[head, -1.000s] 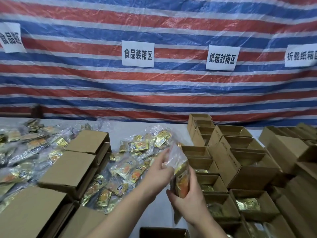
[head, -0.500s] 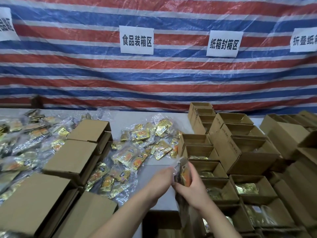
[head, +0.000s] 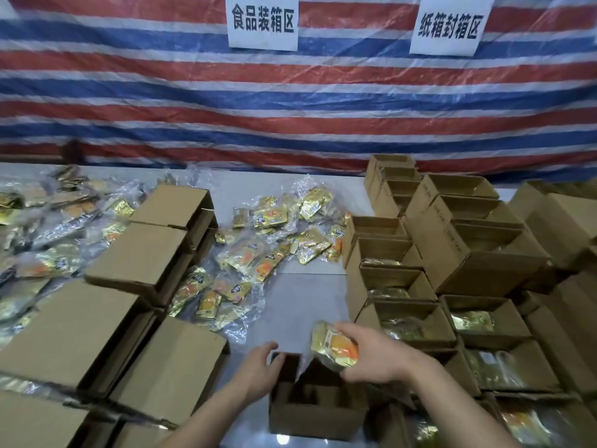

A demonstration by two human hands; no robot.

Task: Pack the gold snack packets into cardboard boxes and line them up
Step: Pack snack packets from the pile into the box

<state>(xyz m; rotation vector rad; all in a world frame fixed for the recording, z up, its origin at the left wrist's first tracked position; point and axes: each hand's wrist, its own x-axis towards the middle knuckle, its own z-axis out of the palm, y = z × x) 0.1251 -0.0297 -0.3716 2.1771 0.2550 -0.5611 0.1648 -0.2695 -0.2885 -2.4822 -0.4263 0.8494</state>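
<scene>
Our right hand (head: 374,357) grips a gold packet (head: 334,350) over the empty box (head: 318,412), left hand (head: 258,367) bracing its rim — many boxes (head: 407,321) filled, a loose pile (head: 258,253) remains.

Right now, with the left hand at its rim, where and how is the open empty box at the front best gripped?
Best guess: the near-left wall of the open box, from above. Its top is open, so fingers can hook inside with the thumb outside. The left hand is already there; the right hand holds the gold packet.
</scene>
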